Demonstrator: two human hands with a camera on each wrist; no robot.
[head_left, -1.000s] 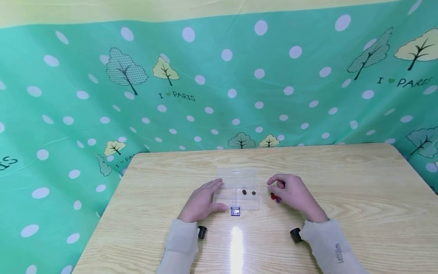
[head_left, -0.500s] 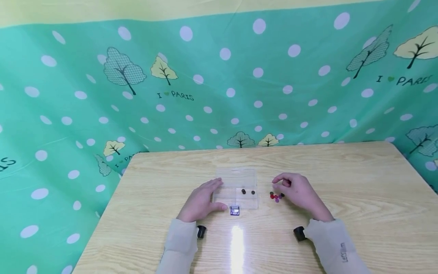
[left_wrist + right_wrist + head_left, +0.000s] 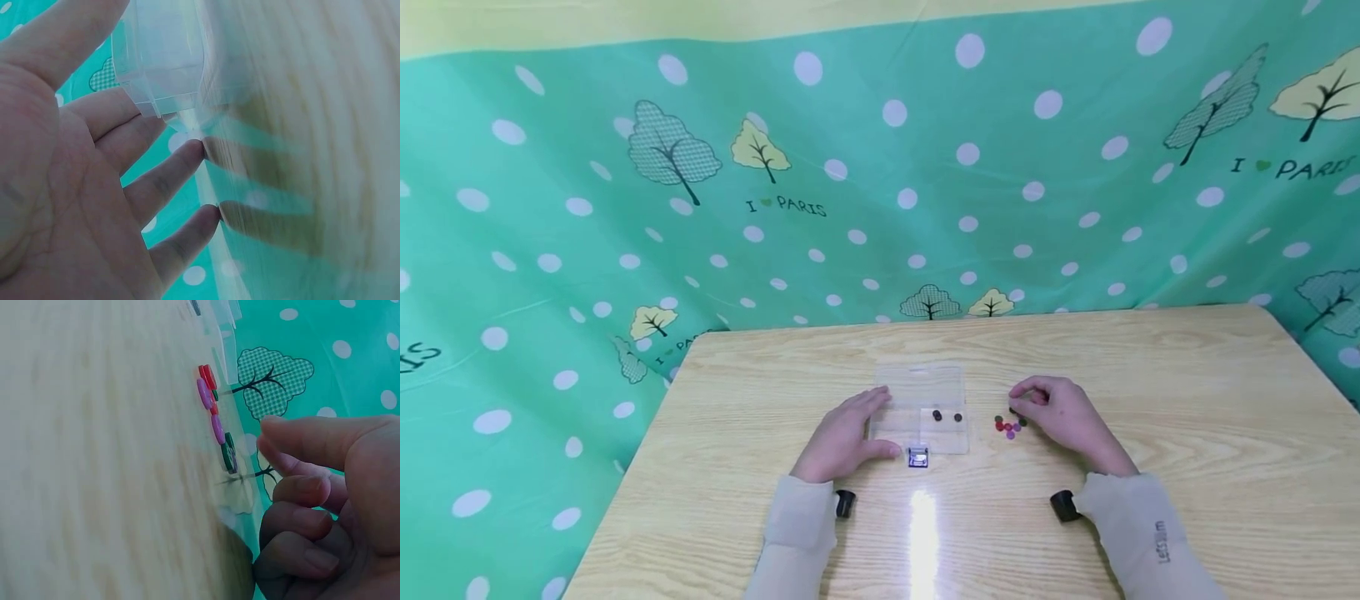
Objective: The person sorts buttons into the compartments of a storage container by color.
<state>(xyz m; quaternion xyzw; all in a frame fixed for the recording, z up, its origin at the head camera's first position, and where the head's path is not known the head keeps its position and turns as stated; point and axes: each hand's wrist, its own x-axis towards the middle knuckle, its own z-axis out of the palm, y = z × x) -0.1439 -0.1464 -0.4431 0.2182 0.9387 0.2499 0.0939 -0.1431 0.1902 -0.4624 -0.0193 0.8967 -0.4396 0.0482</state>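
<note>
A clear plastic box (image 3: 895, 427) with its lid (image 3: 921, 385) folded back lies on the table. Dark buttons (image 3: 937, 415) sit in its right compartment. My left hand (image 3: 846, 437) rests at the box's left side, fingers extended; in the left wrist view its lower fingertips (image 3: 190, 150) touch the tabletop. My right hand (image 3: 1060, 412) hovers over the right edge of a cluster of red, purple and dark green buttons (image 3: 1009, 427). Its thumb and index tips are close together, the other fingers bent. In the right wrist view no button shows between them; the dark green buttons (image 3: 229, 454) lie just beyond.
A small blue and silvery piece (image 3: 918, 457) is at the box's front edge. The wooden table (image 3: 760, 375) ends at a green polka-dot cloth (image 3: 820, 192) behind. Light glares off the tabletop in front of the box.
My right hand has moved to the right, away from the box, uncovering more of the buttons in the cluster. The left hand stays at the box's side.
</note>
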